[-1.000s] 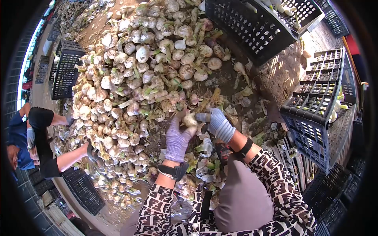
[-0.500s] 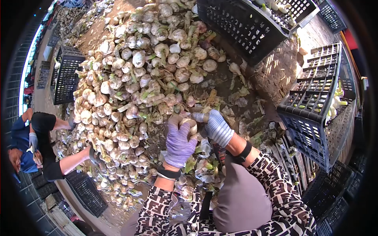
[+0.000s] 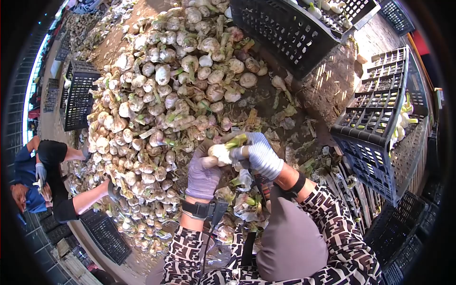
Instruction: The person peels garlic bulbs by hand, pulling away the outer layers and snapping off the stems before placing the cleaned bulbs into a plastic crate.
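Note:
My left hand, in a purple knit glove, grips a pale garlic bulb from below. My right hand, in a blue-grey glove, pinches the same bulb at its green stalk end. Both hands meet just in front of a big heap of unpeeled garlic bulbs on the ground. Peeled skins and cut stalks lie under my hands and around my knees.
Black plastic crates stand around: one at the top, one at the right holding trimmed bulbs, one at the left. Another person in dark clothes sits at the left edge, a gloved hand on the heap.
My left hand has dropped and turned beneath the bulb. The bulb now lies sideways between both hands with its green stalk showing at the right-hand side.

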Tool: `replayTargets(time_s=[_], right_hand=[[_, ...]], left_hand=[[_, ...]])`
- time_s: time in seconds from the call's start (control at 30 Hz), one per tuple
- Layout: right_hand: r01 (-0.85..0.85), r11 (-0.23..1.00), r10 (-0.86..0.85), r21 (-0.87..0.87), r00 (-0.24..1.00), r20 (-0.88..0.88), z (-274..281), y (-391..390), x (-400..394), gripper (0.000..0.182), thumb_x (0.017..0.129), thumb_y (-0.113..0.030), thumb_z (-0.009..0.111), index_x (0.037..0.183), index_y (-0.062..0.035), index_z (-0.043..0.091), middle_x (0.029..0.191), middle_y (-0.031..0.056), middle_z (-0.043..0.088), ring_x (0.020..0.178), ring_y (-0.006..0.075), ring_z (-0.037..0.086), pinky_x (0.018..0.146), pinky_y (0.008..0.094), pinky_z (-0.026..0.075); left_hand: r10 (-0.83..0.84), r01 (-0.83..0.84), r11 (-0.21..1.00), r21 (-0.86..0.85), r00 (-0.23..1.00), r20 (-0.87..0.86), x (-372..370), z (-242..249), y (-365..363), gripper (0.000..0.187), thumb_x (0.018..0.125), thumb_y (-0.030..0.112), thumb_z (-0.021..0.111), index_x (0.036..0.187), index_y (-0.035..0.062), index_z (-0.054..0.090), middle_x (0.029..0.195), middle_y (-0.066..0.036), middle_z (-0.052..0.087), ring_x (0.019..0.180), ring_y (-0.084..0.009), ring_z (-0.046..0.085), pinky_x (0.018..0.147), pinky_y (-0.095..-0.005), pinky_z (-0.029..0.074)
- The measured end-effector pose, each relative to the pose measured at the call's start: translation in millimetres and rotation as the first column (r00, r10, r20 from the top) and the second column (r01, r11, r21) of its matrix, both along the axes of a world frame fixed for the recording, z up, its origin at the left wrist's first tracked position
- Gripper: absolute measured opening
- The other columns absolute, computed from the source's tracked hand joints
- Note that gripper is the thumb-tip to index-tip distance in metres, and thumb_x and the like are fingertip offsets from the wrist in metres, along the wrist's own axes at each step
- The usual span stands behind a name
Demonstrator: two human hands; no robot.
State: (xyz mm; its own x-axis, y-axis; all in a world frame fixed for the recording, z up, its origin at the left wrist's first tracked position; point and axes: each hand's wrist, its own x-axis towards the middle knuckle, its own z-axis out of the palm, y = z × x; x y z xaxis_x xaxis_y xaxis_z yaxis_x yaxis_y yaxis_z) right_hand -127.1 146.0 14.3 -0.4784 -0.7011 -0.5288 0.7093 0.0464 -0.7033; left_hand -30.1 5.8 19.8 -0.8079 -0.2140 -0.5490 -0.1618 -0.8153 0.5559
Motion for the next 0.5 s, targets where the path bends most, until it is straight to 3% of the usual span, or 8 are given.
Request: replayTargets(time_s=[0.03, 0.17, 0.23, 0.3, 0.33, 0.4, 0.47, 0.5], right_hand=[[0.079, 0.993, -0.088, -0.086, 0.990, -0.108, -9, -7, 6, 0.033, 0.075, -0.008, 0.060, 0.106, 0.0012, 0.061, 0.082, 0.0029, 0.063, 0.061, 0.0060, 0.055, 0.053, 0.0191, 0.043], [0.050, 0.995, -0.066, -0.088, 0.979, -0.194, -17, -2, 6, 0.033, 0.075, -0.011, 0.062, 0.106, 0.0015, 0.061, 0.084, 0.0043, 0.064, 0.064, 0.0080, 0.057, 0.056, 0.0210, 0.046], [0.076, 0.993, -0.077, -0.087, 0.997, 0.001, -10, 4, 1, 0.033, 0.077, -0.013, 0.063, 0.106, 0.0018, 0.061, 0.084, 0.0052, 0.064, 0.065, 0.0097, 0.059, 0.057, 0.0217, 0.047], [0.073, 0.995, -0.070, -0.072, 0.997, 0.041, -12, 4, 3, 0.032, 0.077, -0.014, 0.064, 0.105, 0.0022, 0.061, 0.084, 0.0055, 0.064, 0.064, 0.0101, 0.059, 0.056, 0.0219, 0.047], [0.068, 0.996, -0.063, -0.058, 0.995, 0.082, -14, 3, 5, 0.032, 0.078, -0.015, 0.064, 0.105, 0.0025, 0.060, 0.083, 0.0059, 0.064, 0.063, 0.0104, 0.058, 0.054, 0.0221, 0.047], [0.074, 0.994, -0.062, -0.074, 0.985, 0.160, -21, 0, 10, 0.032, 0.078, -0.013, 0.064, 0.106, 0.0020, 0.061, 0.080, 0.0043, 0.063, 0.062, 0.0097, 0.056, 0.053, 0.0215, 0.043], [0.098, 0.993, -0.079, -0.061, 0.963, 0.259, -19, -3, 11, 0.032, 0.075, -0.014, 0.067, 0.102, 0.0020, 0.063, 0.076, 0.0039, 0.063, 0.061, 0.0095, 0.056, 0.052, 0.0222, 0.043], [0.103, 0.994, -0.091, -0.041, 0.968, 0.235, -15, -2, 10, 0.027, 0.074, -0.010, 0.067, 0.098, 0.0009, 0.065, 0.076, 0.0038, 0.064, 0.062, 0.0093, 0.056, 0.053, 0.0230, 0.044]], left_hand=[[-0.001, 0.001, 1.000, 0.000, 1.000, 0.000, 3, -5, -4, 0.039, 0.068, 0.013, 0.069, 0.104, 0.0080, 0.057, 0.103, -0.011, 0.060, 0.086, -0.0208, 0.061, 0.073, -0.0337, 0.053], [-0.085, 0.082, 0.984, 0.158, 0.996, 0.012, 8, -21, -9, 0.040, 0.071, 0.017, 0.067, 0.108, 0.0080, 0.056, 0.105, -0.011, 0.060, 0.089, -0.0205, 0.060, 0.073, -0.0340, 0.054], [-0.083, 0.079, 0.983, 0.164, 0.996, 0.015, 5, -18, -4, 0.041, 0.071, 0.014, 0.068, 0.109, 0.0080, 0.056, 0.104, -0.009, 0.060, 0.090, -0.0197, 0.060, 0.075, -0.0325, 0.053], [-0.032, 0.037, 0.916, -0.400, 0.999, 0.017, 0, -8, 9, 0.043, 0.072, 0.009, 0.068, 0.112, 0.0074, 0.054, 0.103, -0.006, 0.059, 0.091, -0.0169, 0.058, 0.080, -0.0292, 0.051], [-0.032, 0.037, 0.915, -0.401, 0.999, 0.019, -1, -2, 13, 0.043, 0.072, 0.009, 0.068, 0.112, 0.0074, 0.054, 0.103, -0.006, 0.059, 0.091, -0.0169, 0.058, 0.080, -0.0292, 0.051], [-0.073, 0.137, 0.748, -0.650, 0.990, 0.124, -3, 7, 17, 0.047, 0.071, 0.006, 0.069, 0.115, 0.0046, 0.053, 0.102, -0.004, 0.058, 0.092, -0.0147, 0.056, 0.085, -0.0269, 0.048], [-0.089, 0.116, 0.755, -0.645, 0.993, 0.074, -5, 5, 10, 0.045, 0.073, 0.012, 0.069, 0.114, 0.0027, 0.053, 0.099, -0.005, 0.059, 0.088, -0.0140, 0.058, 0.074, -0.0239, 0.051], [-0.047, 0.099, 0.860, -0.500, 0.992, 0.115, -3, 9, 9, 0.045, 0.074, 0.015, 0.069, 0.114, 0.0015, 0.053, 0.098, -0.005, 0.059, 0.083, -0.0128, 0.059, 0.065, -0.0215, 0.051]])
